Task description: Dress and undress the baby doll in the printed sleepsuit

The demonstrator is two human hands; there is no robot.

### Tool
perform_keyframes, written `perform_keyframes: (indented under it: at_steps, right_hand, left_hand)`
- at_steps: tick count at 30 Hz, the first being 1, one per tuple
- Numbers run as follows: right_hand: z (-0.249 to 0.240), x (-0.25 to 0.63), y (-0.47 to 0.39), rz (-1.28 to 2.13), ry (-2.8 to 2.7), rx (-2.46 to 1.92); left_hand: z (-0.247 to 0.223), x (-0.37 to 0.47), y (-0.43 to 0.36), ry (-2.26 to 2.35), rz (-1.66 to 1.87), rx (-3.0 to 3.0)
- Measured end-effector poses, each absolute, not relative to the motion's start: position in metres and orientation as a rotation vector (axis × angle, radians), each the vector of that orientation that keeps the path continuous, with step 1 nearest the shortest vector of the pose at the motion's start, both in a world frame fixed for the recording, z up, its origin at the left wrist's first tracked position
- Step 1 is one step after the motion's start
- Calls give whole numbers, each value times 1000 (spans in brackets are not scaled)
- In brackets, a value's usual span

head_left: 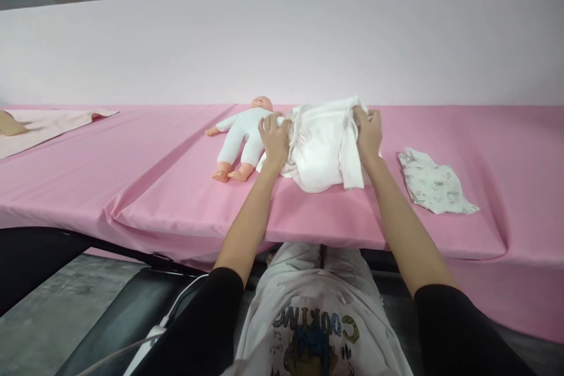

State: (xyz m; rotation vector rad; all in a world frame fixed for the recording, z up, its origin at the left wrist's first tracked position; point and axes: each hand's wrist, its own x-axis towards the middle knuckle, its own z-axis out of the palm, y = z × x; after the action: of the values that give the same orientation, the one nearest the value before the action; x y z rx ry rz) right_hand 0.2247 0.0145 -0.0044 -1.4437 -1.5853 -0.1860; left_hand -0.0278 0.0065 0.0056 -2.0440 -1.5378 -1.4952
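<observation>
A white cloth baby garment (324,147) is spread between my two hands on the pink-covered table, a sleeve-like flap hanging at its right side. My left hand (276,140) has its fingers curled on the left edge of the garment. At the upper right edge, my right hand (369,132) grips the fabric, some fingertips hidden by it. Just left of my left hand, a baby doll (243,135) in a white suit lies on its back, head toward the wall and bare feet toward me.
To the right lies a crumpled white cloth (434,182) with a small print. A pale pink mat (53,126) is at the far left, with a beige object (9,123) on it. A white partition (282,47) stands behind the table. A black stool (132,311) is below, left.
</observation>
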Motion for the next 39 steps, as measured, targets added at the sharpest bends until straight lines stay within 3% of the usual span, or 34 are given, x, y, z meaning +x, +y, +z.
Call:
perform_keyframes:
  at_steps: [5, 13, 18, 20, 26, 32, 35, 37, 39]
  right_hand:
    - [-34, 235, 15, 141, -1646, -1979]
    - [-15, 258, 8, 383, -1740, -2290]
    - [-7, 250, -6, -329, -1383, -2296]
    - [-5, 244, -9, -458, -1359, -2276]
    - [-10, 225, -1, 123, -1601, -2325]
    - [-24, 221, 3, 136, -1621, -2278]
    - [-24, 220, 2, 116, -1547, -2186]
    - [-19, 216, 2, 180, -1470, -2003]
    - [-12, 209, 1, 464, -1409, -1679]
  left_hand:
    - [-15, -31, 17, -1846, -1010, -2326]
    - [-30, -36, 21, -2273, -803, -2279]
    - [-28, -44, 21, -2093, -861, -2155]
    - [-25, -46, 21, -1910, -901, -2024]
    - [-21, -34, 22, -1947, -801, -2326]
    - [-23, -28, 18, -2190, -512, -2467]
    - [-19, -30, 15, -2241, -640, -2599]
    - [-15, -28, 11, -2299, -961, -2707]
    - [-9, -24, 8, -2318, -1394, -2861]
